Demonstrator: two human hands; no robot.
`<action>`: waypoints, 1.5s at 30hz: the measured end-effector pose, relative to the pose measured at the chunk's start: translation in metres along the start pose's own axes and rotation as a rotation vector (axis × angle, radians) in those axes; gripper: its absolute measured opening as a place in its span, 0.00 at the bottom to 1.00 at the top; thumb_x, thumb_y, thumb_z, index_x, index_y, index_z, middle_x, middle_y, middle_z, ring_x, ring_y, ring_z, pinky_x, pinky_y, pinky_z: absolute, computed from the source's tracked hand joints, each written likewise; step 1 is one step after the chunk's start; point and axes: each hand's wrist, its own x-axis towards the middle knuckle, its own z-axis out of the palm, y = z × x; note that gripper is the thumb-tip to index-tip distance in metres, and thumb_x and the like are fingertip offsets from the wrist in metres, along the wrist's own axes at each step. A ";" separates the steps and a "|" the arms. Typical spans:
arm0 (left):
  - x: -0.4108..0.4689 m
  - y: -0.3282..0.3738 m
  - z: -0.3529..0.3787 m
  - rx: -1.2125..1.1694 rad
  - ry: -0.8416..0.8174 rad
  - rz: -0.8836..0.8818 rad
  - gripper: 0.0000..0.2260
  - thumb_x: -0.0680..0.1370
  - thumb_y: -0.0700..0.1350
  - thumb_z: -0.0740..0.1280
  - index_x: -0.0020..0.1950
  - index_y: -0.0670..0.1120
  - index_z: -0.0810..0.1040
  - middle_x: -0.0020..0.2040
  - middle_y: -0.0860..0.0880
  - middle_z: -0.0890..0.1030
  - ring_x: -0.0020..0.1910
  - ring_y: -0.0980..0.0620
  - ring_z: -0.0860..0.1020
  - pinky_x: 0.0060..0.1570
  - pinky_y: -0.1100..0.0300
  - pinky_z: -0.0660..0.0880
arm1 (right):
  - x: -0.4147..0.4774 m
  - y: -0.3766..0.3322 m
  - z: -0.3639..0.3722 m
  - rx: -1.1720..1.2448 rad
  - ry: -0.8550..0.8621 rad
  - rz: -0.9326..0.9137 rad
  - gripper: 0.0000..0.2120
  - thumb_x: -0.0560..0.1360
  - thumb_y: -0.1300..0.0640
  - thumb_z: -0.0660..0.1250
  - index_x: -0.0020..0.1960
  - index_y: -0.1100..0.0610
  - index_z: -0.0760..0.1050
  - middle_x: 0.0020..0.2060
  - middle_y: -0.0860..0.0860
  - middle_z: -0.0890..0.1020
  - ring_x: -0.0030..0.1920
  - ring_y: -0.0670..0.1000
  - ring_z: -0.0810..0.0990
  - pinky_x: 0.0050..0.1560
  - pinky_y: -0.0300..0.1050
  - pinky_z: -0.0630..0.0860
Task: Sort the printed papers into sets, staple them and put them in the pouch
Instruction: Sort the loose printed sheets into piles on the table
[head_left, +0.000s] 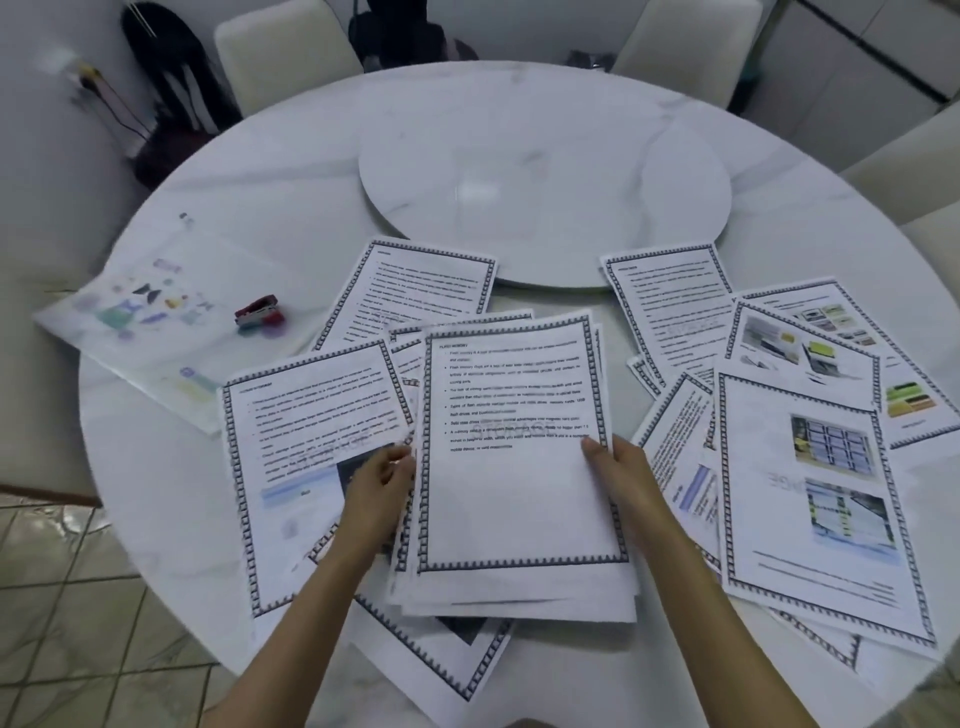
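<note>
Stack of papers (519, 467) at table's (311, 171) near edge, loose sheets fanned either side. Left hand (382, 480) and right hand (618, 465) pinch stack's side edges, thumbs on top. Stapler (258, 314) left of stack, lying on pouch (156, 317).

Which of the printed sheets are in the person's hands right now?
The text-only stack in the centre, topped by a bulleted page: left hand and right hand grip its side edges. The other sheets lie loose on the table.
</note>
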 end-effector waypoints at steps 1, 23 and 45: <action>-0.003 -0.001 0.000 -0.002 -0.021 -0.014 0.11 0.80 0.48 0.58 0.59 0.47 0.74 0.52 0.47 0.79 0.49 0.50 0.77 0.50 0.57 0.72 | -0.004 0.002 0.008 -0.018 -0.010 0.004 0.12 0.79 0.57 0.59 0.59 0.59 0.75 0.50 0.53 0.81 0.47 0.48 0.80 0.44 0.40 0.76; -0.015 0.039 -0.060 -0.171 -0.201 0.344 0.07 0.78 0.46 0.63 0.55 0.56 0.74 0.53 0.57 0.80 0.49 0.60 0.80 0.46 0.63 0.78 | -0.039 -0.002 0.053 0.375 -0.011 -0.013 0.19 0.73 0.50 0.66 0.62 0.56 0.73 0.56 0.51 0.82 0.56 0.51 0.80 0.58 0.49 0.76; 0.003 -0.013 -0.042 0.730 -0.029 0.276 0.20 0.77 0.50 0.64 0.67 0.46 0.67 0.61 0.45 0.70 0.63 0.47 0.68 0.54 0.54 0.71 | -0.073 0.032 -0.060 0.147 0.384 -0.156 0.23 0.75 0.46 0.64 0.66 0.55 0.70 0.60 0.52 0.77 0.61 0.54 0.76 0.63 0.55 0.73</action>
